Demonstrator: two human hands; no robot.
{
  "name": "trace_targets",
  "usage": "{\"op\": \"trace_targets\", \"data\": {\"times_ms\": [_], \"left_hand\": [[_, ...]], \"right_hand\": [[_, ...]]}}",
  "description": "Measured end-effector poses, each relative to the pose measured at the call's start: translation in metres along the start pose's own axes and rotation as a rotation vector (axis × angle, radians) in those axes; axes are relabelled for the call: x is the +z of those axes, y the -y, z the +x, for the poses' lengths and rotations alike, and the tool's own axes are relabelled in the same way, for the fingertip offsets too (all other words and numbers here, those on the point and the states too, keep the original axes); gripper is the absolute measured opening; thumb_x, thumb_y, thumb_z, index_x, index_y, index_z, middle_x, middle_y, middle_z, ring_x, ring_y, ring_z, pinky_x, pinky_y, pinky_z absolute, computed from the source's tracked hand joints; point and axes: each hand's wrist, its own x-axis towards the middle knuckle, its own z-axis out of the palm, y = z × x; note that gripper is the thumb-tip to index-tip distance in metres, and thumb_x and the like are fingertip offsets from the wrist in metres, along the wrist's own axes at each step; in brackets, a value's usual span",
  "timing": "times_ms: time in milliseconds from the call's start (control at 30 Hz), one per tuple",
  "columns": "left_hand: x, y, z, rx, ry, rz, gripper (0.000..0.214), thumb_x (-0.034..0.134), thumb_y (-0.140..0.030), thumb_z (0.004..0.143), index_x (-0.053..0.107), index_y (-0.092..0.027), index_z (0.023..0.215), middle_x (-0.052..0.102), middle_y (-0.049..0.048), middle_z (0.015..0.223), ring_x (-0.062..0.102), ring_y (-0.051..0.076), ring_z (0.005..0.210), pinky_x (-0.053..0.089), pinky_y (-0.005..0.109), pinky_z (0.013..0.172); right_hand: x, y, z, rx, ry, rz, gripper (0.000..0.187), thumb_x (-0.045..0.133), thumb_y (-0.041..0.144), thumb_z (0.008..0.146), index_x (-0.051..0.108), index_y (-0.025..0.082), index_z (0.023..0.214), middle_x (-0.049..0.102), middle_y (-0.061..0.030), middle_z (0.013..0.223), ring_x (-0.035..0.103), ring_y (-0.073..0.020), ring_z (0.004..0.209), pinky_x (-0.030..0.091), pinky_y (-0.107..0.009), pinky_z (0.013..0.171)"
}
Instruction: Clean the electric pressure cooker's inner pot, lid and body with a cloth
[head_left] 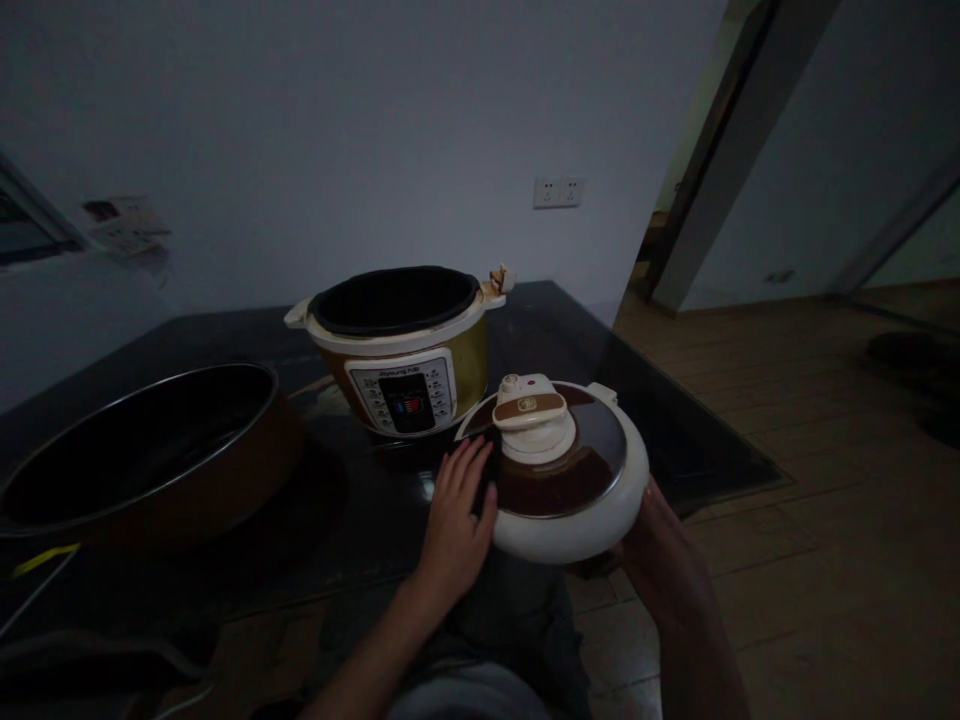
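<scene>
A white pressure cooker lid (pixel 562 535) with a brown top and a white knob handle is held up over the table's front edge, tilted toward me. My right hand (pixel 660 545) supports it from the right and underneath, its fingers mostly hidden behind the rim. At the lid's left side, my left hand (pixel 461 510) has a dark piece of what looks like cloth (pixel 489 462) between thumb and fingers, against the lid. Behind stands the electric pressure cooker body (pixel 472 355), uncovered, with a control panel (pixel 405 392) facing me and a dark inside.
A large round brown pan (pixel 225 480) with a dark inside stands at the left of the black table (pixel 360 535). A double wall socket (pixel 558 192) is on the wall behind. Tiled floor (pixel 825 520) and a doorway lie to the right.
</scene>
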Motion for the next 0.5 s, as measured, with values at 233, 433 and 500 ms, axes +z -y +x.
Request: {"op": "trace_targets", "data": {"times_ms": [233, 433, 500], "left_hand": [[-0.007, 0.02, 0.048, -0.104, 0.076, -0.134, 0.043, 0.037, -0.035, 0.095, 0.055, -0.019, 0.131, 0.049, 0.0087, 0.145, 0.035, 0.02, 0.14, 0.018, 0.047, 0.119], [-0.006, 0.0, -0.007, 0.007, -0.012, -0.134, 0.044, 0.032, -0.031, 0.099, 0.042, -0.025, 0.141, 0.043, 0.0057, 0.15, 0.028, 0.018, 0.143, 0.01, 0.048, 0.12], [0.001, -0.007, -0.032, 0.051, -0.029, -0.102, 0.046, 0.032, -0.029, 0.099, 0.035, -0.029, 0.145, 0.039, 0.0045, 0.152, 0.024, 0.02, 0.145, 0.009, 0.05, 0.119]], "right_hand": [[0.001, -0.003, -0.001, -0.008, 0.007, 0.03, 0.068, 0.078, 0.049, 0.065, 0.058, 0.033, 0.127, 0.058, -0.0067, 0.136, 0.056, -0.0318, 0.118, 0.057, -0.04, 0.066], [0.002, -0.004, -0.003, -0.022, 0.02, 0.036, 0.067, 0.077, 0.047, 0.068, 0.056, 0.034, 0.13, 0.057, -0.0072, 0.136, 0.058, -0.0314, 0.115, 0.057, -0.041, 0.068], [0.002, -0.005, -0.004, -0.03, 0.038, 0.039, 0.065, 0.075, 0.046, 0.071, 0.055, 0.035, 0.131, 0.056, -0.006, 0.138, 0.058, -0.0306, 0.117, 0.057, -0.041, 0.072]]}}
